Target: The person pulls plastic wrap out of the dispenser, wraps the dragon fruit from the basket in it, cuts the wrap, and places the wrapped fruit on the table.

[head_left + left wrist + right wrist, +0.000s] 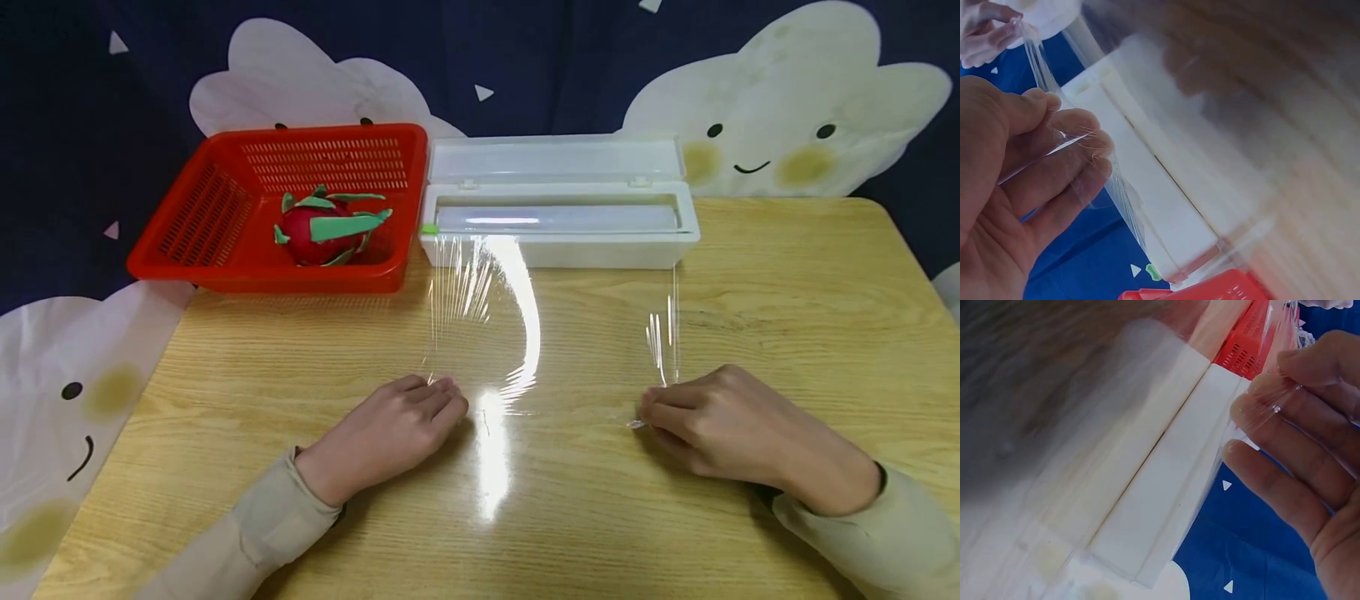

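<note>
A clear sheet of plastic wrap (528, 333) stretches from the white wrap dispenser (562, 250) toward the front of the wooden table. My left hand (397, 429) pinches its near left corner between thumb and fingers. At the near right corner my right hand (720, 425) grips the wrap, and a small crumpled bit pokes out by the fingertips. Both wrist views show the film (1125, 194) caught between thumb and fingers. The dispenser's lid (555, 158) stands raised, with the wrap roll (558, 218) visible inside. A bright green tab (430, 228) sits at the dispenser's left end.
Left of the dispenser stands a red plastic basket (266, 279), holding a toy dragon fruit (318, 229) with green leaves. Behind the wooden table (795, 308) hangs a dark blue cloth (540, 50) with smiling clouds.
</note>
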Tool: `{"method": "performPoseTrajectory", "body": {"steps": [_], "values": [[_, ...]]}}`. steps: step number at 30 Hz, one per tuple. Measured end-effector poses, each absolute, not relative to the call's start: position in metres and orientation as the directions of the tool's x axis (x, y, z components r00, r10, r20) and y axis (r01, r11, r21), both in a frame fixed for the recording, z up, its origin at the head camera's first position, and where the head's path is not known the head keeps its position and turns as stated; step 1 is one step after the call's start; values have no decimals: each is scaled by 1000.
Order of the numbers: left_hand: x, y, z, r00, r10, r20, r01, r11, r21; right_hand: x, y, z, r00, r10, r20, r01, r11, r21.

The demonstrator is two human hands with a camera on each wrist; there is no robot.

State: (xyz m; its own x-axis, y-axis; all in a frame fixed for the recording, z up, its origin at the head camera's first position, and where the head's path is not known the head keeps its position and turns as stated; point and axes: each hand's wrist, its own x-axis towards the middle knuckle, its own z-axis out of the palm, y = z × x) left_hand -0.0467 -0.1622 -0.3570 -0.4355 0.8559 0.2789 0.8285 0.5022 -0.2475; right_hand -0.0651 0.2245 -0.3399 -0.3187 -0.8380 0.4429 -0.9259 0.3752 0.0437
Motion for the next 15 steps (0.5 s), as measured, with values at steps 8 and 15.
{"method": "performPoseTrajectory", "body": {"steps": [8, 15], "values": [[-42, -161, -358, -438, 856, 275, 833, 501, -233, -61, 224, -338, -349, -851, 393, -920, 391, 29], [-38, -160, -358, -443, 859, 257, 831, 501, -242, -58, 223, -339, -363, -858, 363, -920, 391, 4]]}}
